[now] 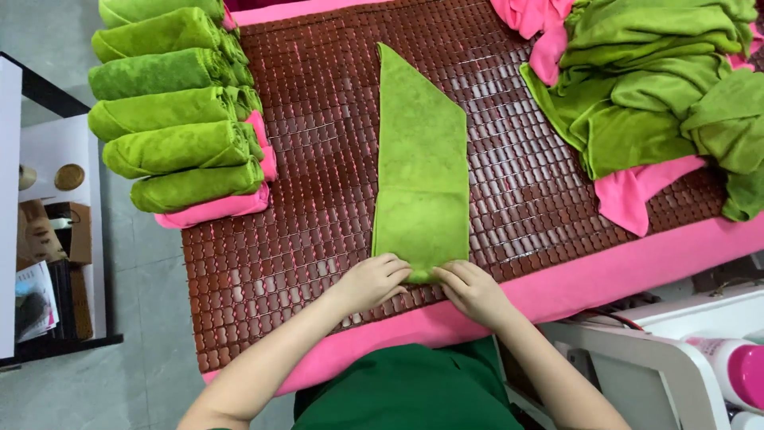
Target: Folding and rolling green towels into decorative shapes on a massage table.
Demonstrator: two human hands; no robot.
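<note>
Left hand (374,280) and right hand (471,288) both pinch the near end of a long folded green terry towel (422,167) lying on the brown tiled mat (318,159); rolled green towels (175,111) lie stacked at left.

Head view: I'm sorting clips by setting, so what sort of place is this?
Probably a spa or salon workroom. Both hands, left and right, press the near end of a folded green towel on a pink-covered table, beside rolled green towels and a loose towel heap.

A spa or salon workroom: rolled green towels (171,111) stacked on a pink-sheeted massage bed (605,279)
</note>
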